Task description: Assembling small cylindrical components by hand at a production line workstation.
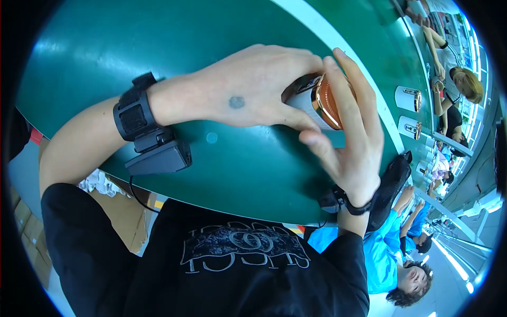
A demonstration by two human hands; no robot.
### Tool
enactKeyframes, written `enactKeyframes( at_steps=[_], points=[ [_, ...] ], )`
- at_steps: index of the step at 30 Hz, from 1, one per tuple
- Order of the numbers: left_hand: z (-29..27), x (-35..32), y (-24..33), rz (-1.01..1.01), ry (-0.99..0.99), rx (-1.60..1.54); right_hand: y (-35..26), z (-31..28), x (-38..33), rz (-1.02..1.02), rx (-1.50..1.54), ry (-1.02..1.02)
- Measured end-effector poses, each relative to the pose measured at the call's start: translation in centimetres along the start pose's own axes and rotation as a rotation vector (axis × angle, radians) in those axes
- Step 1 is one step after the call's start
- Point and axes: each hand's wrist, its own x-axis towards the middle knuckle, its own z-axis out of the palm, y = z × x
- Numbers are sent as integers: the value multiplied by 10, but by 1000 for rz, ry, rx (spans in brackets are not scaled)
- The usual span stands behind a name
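A white cylindrical container with a shiny copper-coloured top [328,103] lies tilted over the green table, its top turned to the right. My left hand [253,87] comes in from the left and is closed around its white body, thumb on the near side. From the right, my right hand [356,132] reaches over the copper top. Its fingers lie across the top and its thumb bends in at the near side, so the hand is curled about that end. Both hands hide much of the container.
The green worktable [211,179] carries a curved white strip [391,127]. Beyond it stand similar white containers [409,99] with copper ends. A black bag-like item [391,182] lies beside my right wrist. An open cardboard box [124,214] stands below the table. Several people work along the right.
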Motion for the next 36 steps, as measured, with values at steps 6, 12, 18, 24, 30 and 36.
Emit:
enactKeyframes(
  at_steps=[6,12,18,24,30,36],
  points=[
    [-6,4,1,-299,-112,-640,24,37,18,-182,336,334],
    [3,-11,-16,-183,73,-389,17,60,18,376,720,280],
    [3,-16,-36,-96,228,-168,-10,82,26,326,709,412],
    [-3,-15,-20,-175,291,38,-9,89,42,352,623,424],
    [3,-8,-15,-233,312,121,6,88,51,340,655,424],
    [0,0,-9,-306,294,159,12,82,55,341,666,388]
  ],
)
